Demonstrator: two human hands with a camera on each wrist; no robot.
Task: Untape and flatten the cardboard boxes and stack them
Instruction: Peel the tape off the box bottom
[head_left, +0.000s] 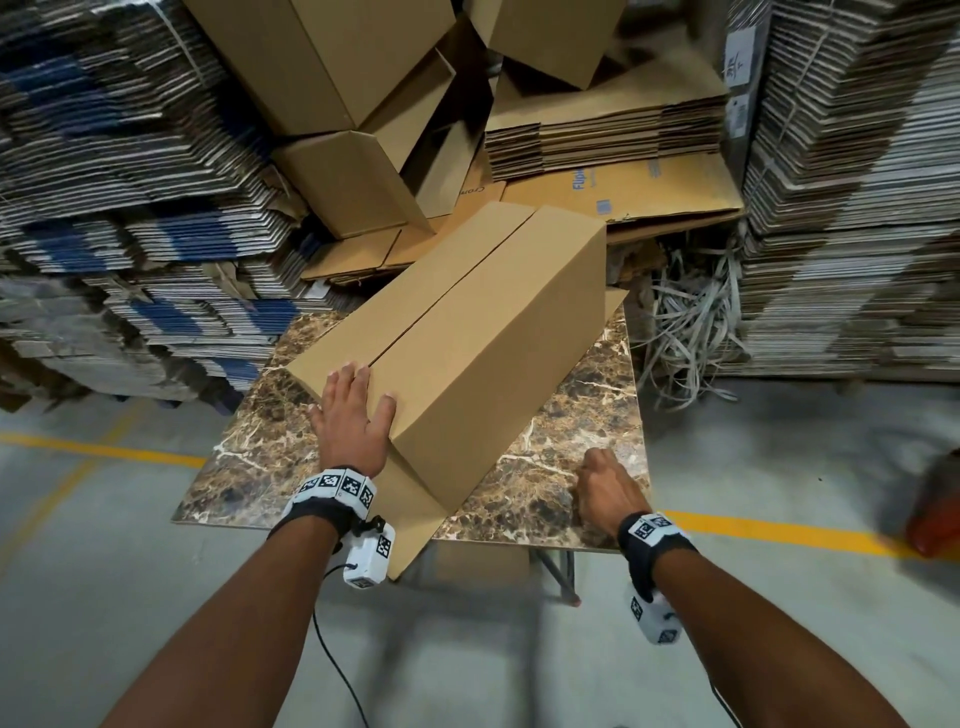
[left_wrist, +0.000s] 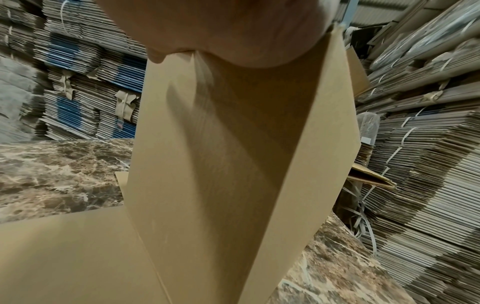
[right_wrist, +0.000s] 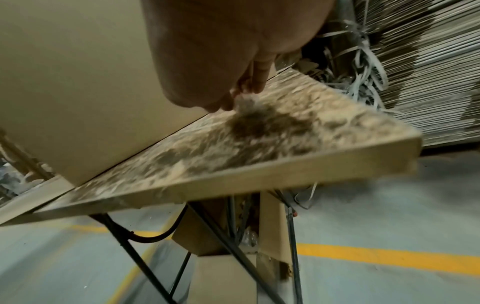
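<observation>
On the marble-patterned tabletop (head_left: 571, 415), a long cardboard box (head_left: 467, 322) is lying at an angle, its far end pointing toward one o'clock and its near corner sitting at about seven o'clock, close to my wrists. Its top flaps are meeting along a centre seam (head_left: 447, 296) that is running the whole length; I cannot make out any tape on it. One loose flap (head_left: 410, 525) is hanging past the near tabletop edge.

I am pressing my left hand (head_left: 353, 415) flat on the near end of the box top, fingers spread and straight, thumb lying over the upper edge. My right hand (head_left: 605, 491) is resting on the tabletop at five o'clock, apart from the box, fingers curled under; the right wrist view is showing their tips touching the surface and holding nothing.

I am judging the box to be empty and light, stiff along its creases but easy to dent on the broad panels, and likely to slide on this smooth top. I would be taking hold at the corner edges or under a flap lip at the seam, never mid-panel. Beyond it, at twelve o'clock, more boxes (head_left: 332, 67) and a stack of flattened ones (head_left: 602, 135) are waiting.
</observation>
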